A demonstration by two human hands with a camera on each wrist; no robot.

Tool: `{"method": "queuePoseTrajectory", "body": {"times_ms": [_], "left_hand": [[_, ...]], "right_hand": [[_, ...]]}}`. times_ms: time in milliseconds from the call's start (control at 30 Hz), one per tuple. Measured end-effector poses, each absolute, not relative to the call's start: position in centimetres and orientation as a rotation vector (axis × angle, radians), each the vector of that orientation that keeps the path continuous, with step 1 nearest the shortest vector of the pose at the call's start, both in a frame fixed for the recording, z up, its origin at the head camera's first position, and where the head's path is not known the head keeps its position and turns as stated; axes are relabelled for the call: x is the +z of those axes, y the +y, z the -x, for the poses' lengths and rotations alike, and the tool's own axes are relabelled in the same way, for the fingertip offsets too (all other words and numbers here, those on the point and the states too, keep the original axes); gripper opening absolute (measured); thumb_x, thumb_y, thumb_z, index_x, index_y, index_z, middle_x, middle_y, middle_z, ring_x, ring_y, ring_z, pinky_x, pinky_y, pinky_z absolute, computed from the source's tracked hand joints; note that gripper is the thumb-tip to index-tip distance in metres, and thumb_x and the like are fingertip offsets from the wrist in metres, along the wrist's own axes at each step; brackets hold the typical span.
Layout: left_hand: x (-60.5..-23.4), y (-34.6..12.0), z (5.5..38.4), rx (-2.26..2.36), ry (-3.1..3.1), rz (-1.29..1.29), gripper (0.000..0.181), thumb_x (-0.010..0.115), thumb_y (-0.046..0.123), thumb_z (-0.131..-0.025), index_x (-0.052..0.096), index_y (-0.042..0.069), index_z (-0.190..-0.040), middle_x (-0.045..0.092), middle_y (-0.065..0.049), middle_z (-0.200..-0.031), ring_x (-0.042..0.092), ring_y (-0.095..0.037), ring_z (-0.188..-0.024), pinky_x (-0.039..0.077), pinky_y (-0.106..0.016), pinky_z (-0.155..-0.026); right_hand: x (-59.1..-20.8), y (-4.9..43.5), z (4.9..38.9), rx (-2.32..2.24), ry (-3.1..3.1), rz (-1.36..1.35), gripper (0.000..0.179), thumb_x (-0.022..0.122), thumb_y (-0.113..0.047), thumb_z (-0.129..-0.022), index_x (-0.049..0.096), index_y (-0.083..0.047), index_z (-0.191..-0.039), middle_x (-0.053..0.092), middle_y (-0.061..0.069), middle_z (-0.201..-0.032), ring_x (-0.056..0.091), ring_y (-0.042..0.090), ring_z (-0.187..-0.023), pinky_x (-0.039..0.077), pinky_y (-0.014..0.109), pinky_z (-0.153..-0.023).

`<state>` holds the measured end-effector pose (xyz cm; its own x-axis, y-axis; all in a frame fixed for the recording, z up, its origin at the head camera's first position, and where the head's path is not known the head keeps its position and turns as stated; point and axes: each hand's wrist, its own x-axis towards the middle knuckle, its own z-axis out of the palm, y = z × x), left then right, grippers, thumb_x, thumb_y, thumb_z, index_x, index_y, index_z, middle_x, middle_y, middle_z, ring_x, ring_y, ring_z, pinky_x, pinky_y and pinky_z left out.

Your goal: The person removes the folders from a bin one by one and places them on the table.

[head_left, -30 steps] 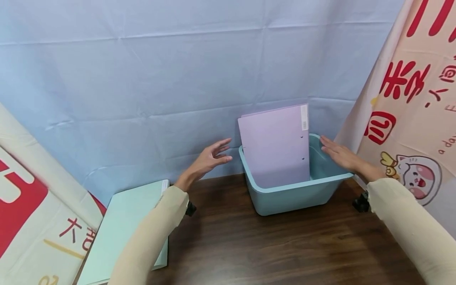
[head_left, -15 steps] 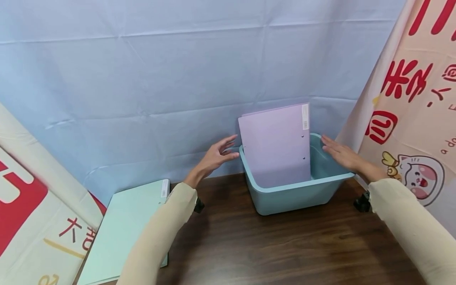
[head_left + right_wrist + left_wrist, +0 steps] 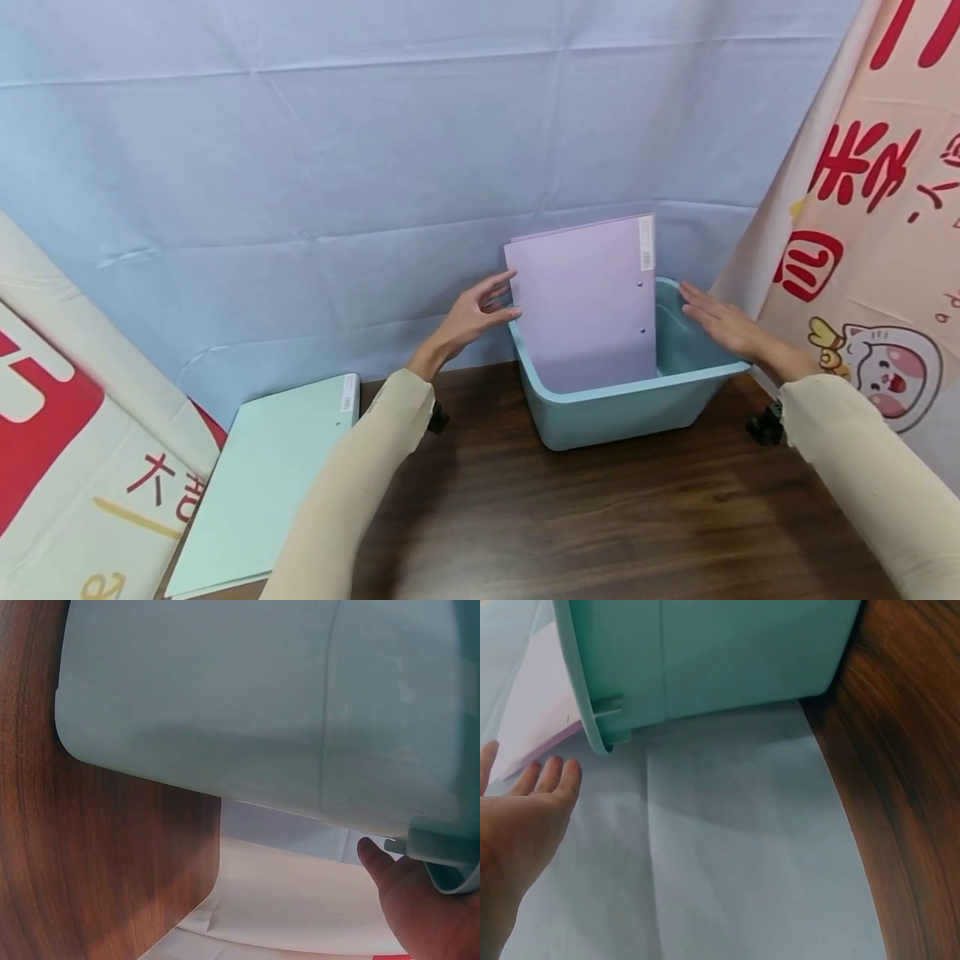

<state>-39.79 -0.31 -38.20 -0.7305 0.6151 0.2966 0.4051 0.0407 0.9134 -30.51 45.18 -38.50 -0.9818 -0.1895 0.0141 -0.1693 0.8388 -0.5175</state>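
Observation:
A blue-green plastic basin (image 3: 615,421) stands on the wooden table against the cloth backdrop. Inside it a purple folder (image 3: 585,304) leans upright, with a white label and two small holes along its right side. A second purple edge shows just behind its top. My left hand (image 3: 467,318) is at the folder's left edge, fingers and thumb apart; contact is unclear. In the left wrist view its fingertips are beside the purple folder (image 3: 544,705). My right hand (image 3: 726,327) rests along the basin's right rim with straight fingers. Its thumb (image 3: 373,856) is outside, below the rim.
A pale green folder (image 3: 270,467) lies flat at the table's left, partly behind my left sleeve. Blue cloth (image 3: 375,150) hangs behind the table (image 3: 570,517). Printed cloths hang at both sides, the right one (image 3: 862,275) close to my right forearm.
My left hand has moved right and slightly up, from beside the basin to the purple folder's left edge. The right hand stays on the rim, and the basin has not visibly moved.

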Motion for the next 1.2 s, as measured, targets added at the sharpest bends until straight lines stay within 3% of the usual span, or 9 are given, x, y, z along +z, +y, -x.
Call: {"method": "queuePoseTrajectory", "body": {"times_ms": [233,567,800,1033,1200], "left_hand": [[-38.1,1.1,40.0,1.748,2.192,-0.971,0.07,0.08,0.029,-0.096,0.05,0.034,-0.159,0.035,0.005,-0.171,0.038,-0.029,-0.156,0.04,-0.053,-0.121],[-38.1,2.6,41.1,1.815,2.16,-0.968,0.072,0.083,0.02,-0.095,0.051,0.027,-0.159,0.038,-0.004,-0.169,0.047,-0.026,-0.15,0.043,-0.047,-0.12],[-38.1,3.0,41.8,1.766,2.216,-0.979,0.075,0.086,0.023,-0.092,0.052,0.033,-0.158,0.038,0.003,-0.169,0.047,-0.023,-0.147,0.044,-0.046,-0.119],[-38.0,3.6,42.2,1.756,2.228,-0.985,0.076,0.088,0.024,-0.09,0.054,0.036,-0.156,0.042,0.005,-0.167,0.055,-0.021,-0.131,0.05,-0.043,-0.107],[-37.7,4.2,42.3,1.722,2.269,-0.993,0.075,0.09,0.026,-0.088,0.057,0.035,-0.155,0.042,0.007,-0.167,0.044,-0.017,-0.145,0.042,-0.048,-0.118]], "right_hand": [[-38.6,45.5,30.4,-0.84,2.972,0.288,0.068,0.027,-0.039,-0.117,0.008,0.003,-0.167,-0.001,0.029,-0.173,0.0,0.056,-0.157,0.003,0.079,-0.12],[-38.3,45.5,30.3,-0.826,2.985,0.299,0.067,0.028,-0.038,-0.117,0.009,0.003,-0.167,0.0,0.03,-0.173,0.001,0.056,-0.157,0.003,0.078,-0.12],[-38.4,45.3,30.5,-0.835,2.979,0.301,0.068,0.028,-0.039,-0.117,0.009,0.002,-0.167,0.0,0.029,-0.173,0.001,0.055,-0.158,0.002,0.078,-0.121],[-38.6,45.4,30.5,-0.85,2.981,0.323,0.067,0.028,-0.038,-0.117,0.009,0.004,-0.166,0.001,0.03,-0.173,0.001,0.055,-0.158,0.003,0.077,-0.121],[-38.7,45.4,30.1,-0.858,2.988,0.313,0.067,0.028,-0.038,-0.117,0.01,0.004,-0.167,0.001,0.03,-0.173,0.002,0.055,-0.158,0.003,0.077,-0.121]]}}
